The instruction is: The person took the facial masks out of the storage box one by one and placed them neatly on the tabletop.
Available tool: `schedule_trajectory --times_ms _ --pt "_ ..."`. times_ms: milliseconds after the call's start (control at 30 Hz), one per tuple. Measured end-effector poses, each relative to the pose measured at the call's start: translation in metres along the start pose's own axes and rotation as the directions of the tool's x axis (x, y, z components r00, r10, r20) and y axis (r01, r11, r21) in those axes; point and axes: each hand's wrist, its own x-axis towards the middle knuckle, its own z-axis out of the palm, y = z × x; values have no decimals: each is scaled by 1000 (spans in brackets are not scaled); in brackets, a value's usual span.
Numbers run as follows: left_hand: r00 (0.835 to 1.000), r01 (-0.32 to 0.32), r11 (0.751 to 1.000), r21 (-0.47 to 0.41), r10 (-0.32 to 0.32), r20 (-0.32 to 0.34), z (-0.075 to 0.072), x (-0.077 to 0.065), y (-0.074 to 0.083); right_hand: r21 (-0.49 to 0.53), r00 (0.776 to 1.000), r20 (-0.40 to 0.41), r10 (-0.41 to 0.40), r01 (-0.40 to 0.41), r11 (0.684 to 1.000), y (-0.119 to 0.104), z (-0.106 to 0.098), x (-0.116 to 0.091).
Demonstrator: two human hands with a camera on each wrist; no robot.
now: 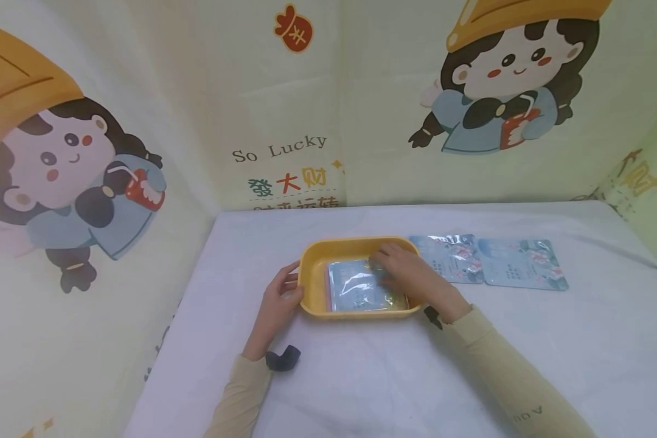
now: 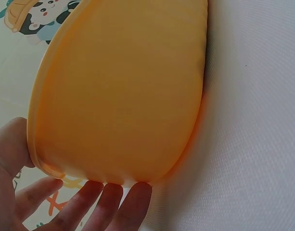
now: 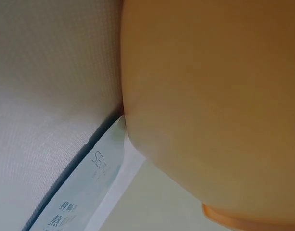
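Note:
A yellow plastic tray (image 1: pixel 314 261) sits on the white-covered table. At its left end my left hand (image 1: pixel 279 296) grips it, fingers against the outer wall (image 2: pixel 113 96) and thumb at the rim. Inside lies a small stack of flat sachets, a shiny light-blue sachet (image 1: pixel 356 289) on top. My right hand (image 1: pixel 407 271) reaches over the right end, bent fingers at the top sachet's upper right part; I cannot tell if they pinch it. In the right wrist view the tray's outer wall (image 3: pixel 210 96) hides those fingers.
Two light-blue floral sachets lie in a row to the right of the tray: a nearer sachet (image 1: pixel 449 258), partly behind the rim and my right hand, and a farther sachet (image 1: pixel 522 263). The white tablecloth (image 1: pixel 361 377) spreads around them. Printed cloth (image 1: pixel 383 152) hangs behind the table.

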Motion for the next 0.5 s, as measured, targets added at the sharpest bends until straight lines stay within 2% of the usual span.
schedule_trajectory --times_ms 133,400,500 --pt "1000 0 1000 11 0 -6 1 0 1 -15 1000 -26 -12 12 1000 0 1 0" --pt "1000 20 1000 2 -20 -4 0 -1 2 -18 1000 -27 13 -14 1000 2 4 3" --pt "1000 1 1000 0 -1 3 0 -1 0 -12 999 -37 18 -18 1000 2 3 4"
